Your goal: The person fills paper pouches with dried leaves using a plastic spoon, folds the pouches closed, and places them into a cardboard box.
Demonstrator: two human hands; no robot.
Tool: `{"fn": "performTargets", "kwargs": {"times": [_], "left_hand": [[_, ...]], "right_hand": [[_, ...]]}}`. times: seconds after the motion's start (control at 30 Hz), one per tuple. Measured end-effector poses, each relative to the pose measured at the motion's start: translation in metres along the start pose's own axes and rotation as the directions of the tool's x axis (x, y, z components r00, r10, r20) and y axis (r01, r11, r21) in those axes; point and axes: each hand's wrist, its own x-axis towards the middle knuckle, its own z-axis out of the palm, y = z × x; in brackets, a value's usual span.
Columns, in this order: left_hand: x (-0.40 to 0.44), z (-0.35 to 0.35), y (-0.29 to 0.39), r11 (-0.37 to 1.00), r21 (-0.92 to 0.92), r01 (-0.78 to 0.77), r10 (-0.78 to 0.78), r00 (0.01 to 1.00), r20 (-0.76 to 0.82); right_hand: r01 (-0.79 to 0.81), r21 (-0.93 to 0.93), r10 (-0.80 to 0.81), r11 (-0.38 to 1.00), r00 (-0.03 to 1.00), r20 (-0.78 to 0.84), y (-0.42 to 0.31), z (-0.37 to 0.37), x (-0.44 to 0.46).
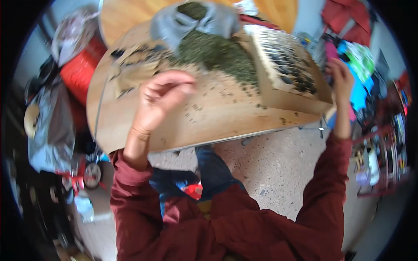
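Observation:
My left hand [163, 98] is raised over the near left part of the round wooden table [217, 126], its fingers curled and the thumb close to the index finger. Whether anything sits in that pinch cannot be made out. Just past the right side of a cardboard box [296, 104] is my right hand [341, 78], blurred, with its fingers bent. Rows of dark, narrow pieces [289, 61] lie across the box's pale top. Behind my left hand spreads a heap of small dark green bits [213, 52], spilling from a grey plastic bag [163, 28].
Torn brown cardboard pieces [135, 76] with dark scraps lie on the table's left. Red bags [85, 67] and a grey bag [52, 130] stand at left, near a small red wheeled toy [89, 176]. Colourful cloths [359, 65] and a dark red rack [383, 156] are at right.

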Motion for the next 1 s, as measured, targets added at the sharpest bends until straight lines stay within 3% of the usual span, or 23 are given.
{"fn": "performTargets", "kwargs": {"times": [0.03,0.1,0.17,0.23,0.3,0.37,0.4,0.5,0.6,0.63,0.67,0.7,0.8,0.83,0.93,0.97,1.0], "left_hand": [[-0.013,0.015,0.026,0.999,-0.014,-0.048,0.048,0.998,0.034],[-0.037,0.036,0.06,0.964,-0.102,-0.244,0.255,0.959,0.122],[-0.049,0.05,0.07,0.778,-0.379,-0.501,0.594,0.783,0.185],[-0.074,0.062,0.087,0.75,-0.401,-0.526,0.61,0.784,0.113],[-0.084,0.056,0.105,0.713,-0.425,-0.557,0.63,0.776,0.039],[-0.086,0.037,0.122,0.802,-0.474,-0.364,0.538,0.784,0.308],[-0.09,0.034,0.121,0.806,-0.463,-0.368,0.534,0.79,0.302],[-0.096,0.027,0.114,0.724,-0.507,-0.468,0.636,0.738,0.226],[-0.104,0.028,0.114,0.708,-0.42,-0.567,0.685,0.697,0.213],[-0.118,0.042,0.12,0.772,-0.309,-0.556,0.568,0.821,-0.06],[-0.126,0.047,0.123,0.834,-0.22,-0.506,0.419,0.841,-0.343],[-0.127,0.041,0.12,0.834,-0.222,-0.506,0.417,0.84,-0.347],[-0.124,0.015,0.102,0.727,0.038,-0.686,0.671,0.697,-0.251],[-0.125,0.01,0.106,0.726,0.038,-0.686,0.671,0.696,-0.256],[-0.122,-0.008,0.133,0.812,-0.25,-0.528,0.525,0.847,-0.084],[-0.121,-0.014,0.13,0.812,-0.248,-0.528,0.524,0.847,-0.087],[-0.121,-0.021,0.124,0.781,-0.441,-0.442,0.502,0.865,0.023]], "right_hand": [[-0.052,-0.038,0.05,0.998,0.997,-0.054,-0.043,0.008,-0.009],[0.117,0.078,-0.113,0.99,0.992,-0.052,-0.096,0.033,-0.027],[0.177,0.249,-0.191,0.952,0.981,0.034,-0.138,0.064,-0.047],[0.118,0.372,-0.213,0.921,0.951,0.225,-0.159,0.099,-0.06],[0.071,0.363,-0.231,0.929,0.877,0.421,-0.175,0.139,-0.063],[0.039,0.361,-0.247,0.932,0.795,0.553,-0.192,0.184,-0.069],[0.009,0.393,-0.265,0.919,0.752,0.603,-0.196,0.207,-0.071],[0.057,0.459,-0.365,0.887,0.694,0.62,-0.201,0.275,-0.076],[0.332,0.432,-0.539,0.839,0.616,0.574,-0.214,0.328,-0.076],[0.33,0.441,-0.545,0.835,0.611,0.574,-0.216,0.343,-0.073],[0.406,0.39,-0.563,0.826,0.618,0.549,-0.217,0.354,-0.07],[0.478,0.332,-0.58,0.813,0.622,0.525,-0.216,0.365,-0.068],[0.548,0.215,-0.576,0.808,0.658,0.486,-0.203,0.395,-0.05],[0.536,0.12,-0.51,0.836,0.677,0.531,-0.198,0.403,-0.044],[0.625,0.06,-0.524,0.778,0.593,0.611,-0.186,0.42,-0.032],[0.626,0.063,-0.525,0.778,0.591,0.613,-0.185,0.424,-0.031],[0.645,0.084,-0.529,0.759,0.538,0.656,-0.184,0.428,-0.03]]}}
